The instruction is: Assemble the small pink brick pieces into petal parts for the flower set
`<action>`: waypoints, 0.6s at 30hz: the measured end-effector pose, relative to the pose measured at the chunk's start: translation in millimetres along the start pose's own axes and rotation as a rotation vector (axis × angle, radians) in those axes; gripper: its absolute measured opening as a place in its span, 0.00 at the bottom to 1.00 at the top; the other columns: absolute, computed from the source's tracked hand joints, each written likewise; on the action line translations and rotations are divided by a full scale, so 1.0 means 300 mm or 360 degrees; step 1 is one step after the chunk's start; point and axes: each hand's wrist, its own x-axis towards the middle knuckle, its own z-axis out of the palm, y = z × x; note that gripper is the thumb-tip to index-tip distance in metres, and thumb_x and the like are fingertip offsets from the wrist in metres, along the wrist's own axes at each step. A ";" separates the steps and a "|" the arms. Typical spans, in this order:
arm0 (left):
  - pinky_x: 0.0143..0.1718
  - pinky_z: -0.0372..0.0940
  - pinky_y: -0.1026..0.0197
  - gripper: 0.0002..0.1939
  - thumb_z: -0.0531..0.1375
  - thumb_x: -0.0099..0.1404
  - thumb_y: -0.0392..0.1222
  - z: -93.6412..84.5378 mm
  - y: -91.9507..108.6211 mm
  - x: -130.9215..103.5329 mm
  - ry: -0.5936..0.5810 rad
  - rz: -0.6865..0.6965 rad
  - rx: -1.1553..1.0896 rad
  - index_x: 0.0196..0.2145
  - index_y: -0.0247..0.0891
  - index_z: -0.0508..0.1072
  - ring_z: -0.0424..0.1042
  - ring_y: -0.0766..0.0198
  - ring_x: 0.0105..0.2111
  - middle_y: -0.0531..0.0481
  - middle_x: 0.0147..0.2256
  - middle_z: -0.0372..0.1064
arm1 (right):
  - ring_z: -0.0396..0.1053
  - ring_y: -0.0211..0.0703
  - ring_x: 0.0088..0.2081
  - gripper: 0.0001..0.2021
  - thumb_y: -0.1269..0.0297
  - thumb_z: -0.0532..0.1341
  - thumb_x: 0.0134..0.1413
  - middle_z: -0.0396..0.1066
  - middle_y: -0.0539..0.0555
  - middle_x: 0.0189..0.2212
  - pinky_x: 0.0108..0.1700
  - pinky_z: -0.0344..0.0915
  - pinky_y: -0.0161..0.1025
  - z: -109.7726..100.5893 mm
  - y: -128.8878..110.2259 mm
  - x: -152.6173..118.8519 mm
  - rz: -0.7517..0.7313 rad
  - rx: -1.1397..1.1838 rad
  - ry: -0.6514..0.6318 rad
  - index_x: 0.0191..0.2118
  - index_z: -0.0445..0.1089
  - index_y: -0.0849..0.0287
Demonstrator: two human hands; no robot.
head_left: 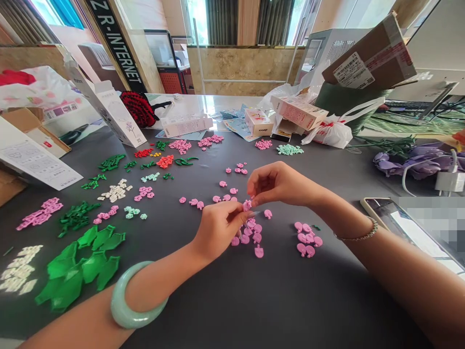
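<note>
Between the fingertips of both hands is a small pink plastic piece (247,205). My left hand (220,225) pinches it from below. My right hand (271,184) has its thumb and fingers closed at its upper side. Just under the hands lies a loose cluster of pink round pieces (257,237), partly hidden by my left fingers. More pink pieces (227,197) are strewn behind the hands. To the right sits a separate group of pink round pieces (307,238).
Sorted piles cover the left side: green leaf pieces (69,271), dark green pieces (77,216), cream pieces (115,191) and red-orange pieces (165,161). White boxes (116,114) stand at the back left. At right lie a phone (399,223), a charger (449,181) and purple flowers (410,162).
</note>
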 end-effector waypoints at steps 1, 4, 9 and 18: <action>0.20 0.58 0.68 0.15 0.58 0.63 0.43 0.000 0.000 0.000 -0.0004 -0.0001 -0.0005 0.20 0.35 0.68 0.62 0.71 0.14 0.57 0.14 0.63 | 0.68 0.34 0.24 0.10 0.66 0.69 0.37 0.70 0.48 0.22 0.28 0.65 0.32 0.006 0.002 0.001 -0.0005 0.0027 -0.0006 0.27 0.70 0.62; 0.20 0.59 0.68 0.12 0.58 0.63 0.40 -0.001 0.001 -0.001 0.0000 0.0025 0.0007 0.22 0.35 0.70 0.63 0.71 0.15 0.57 0.14 0.64 | 0.70 0.35 0.26 0.09 0.65 0.69 0.39 0.72 0.50 0.23 0.29 0.66 0.33 0.018 0.007 0.003 -0.0009 0.0063 -0.0061 0.27 0.71 0.63; 0.21 0.59 0.68 0.13 0.58 0.63 0.40 -0.002 0.003 0.000 0.0014 0.0050 0.0017 0.21 0.35 0.69 0.63 0.71 0.15 0.57 0.14 0.64 | 0.70 0.36 0.27 0.07 0.66 0.68 0.41 0.73 0.50 0.23 0.30 0.67 0.34 0.018 0.005 0.003 -0.0014 0.0025 -0.0080 0.27 0.73 0.63; 0.20 0.59 0.68 0.15 0.58 0.63 0.42 -0.001 0.004 0.000 0.0027 0.0017 0.0026 0.20 0.35 0.67 0.62 0.71 0.14 0.57 0.13 0.63 | 0.68 0.33 0.26 0.05 0.69 0.65 0.43 0.72 0.49 0.25 0.29 0.65 0.32 0.005 -0.024 -0.009 -0.0004 -0.0185 -0.0022 0.31 0.72 0.62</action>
